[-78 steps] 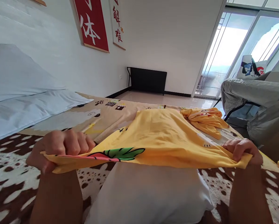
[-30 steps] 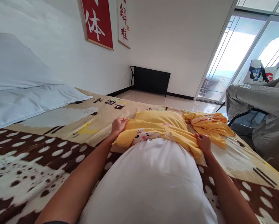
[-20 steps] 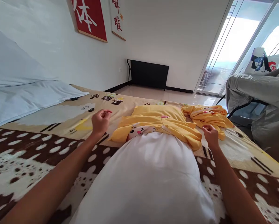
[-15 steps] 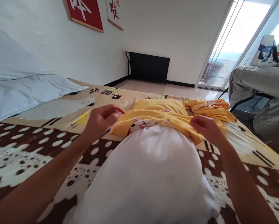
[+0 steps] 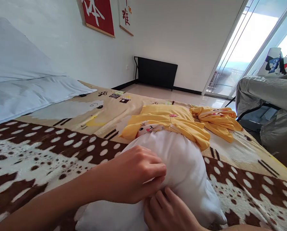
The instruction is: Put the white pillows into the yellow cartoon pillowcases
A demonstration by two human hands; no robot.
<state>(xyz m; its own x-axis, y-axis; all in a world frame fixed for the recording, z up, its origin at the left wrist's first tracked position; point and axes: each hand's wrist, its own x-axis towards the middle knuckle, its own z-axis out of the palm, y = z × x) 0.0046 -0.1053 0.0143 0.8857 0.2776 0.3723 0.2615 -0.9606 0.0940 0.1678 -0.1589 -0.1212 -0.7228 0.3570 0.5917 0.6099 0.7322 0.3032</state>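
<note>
Left hand [image 5: 136, 175] and right hand [image 5: 168, 211], lower centre of the frame, both press curled fingers into the white fabric [image 5: 182, 160]; neither grip closes fully. Yellow garment [image 5: 169, 123] lies beyond on the bed [image 5: 61, 141].

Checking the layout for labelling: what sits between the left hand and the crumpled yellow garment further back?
In the head view: the white pillow under the left hand, then the flat yellow garment, then the crumpled yellow garment.
</note>
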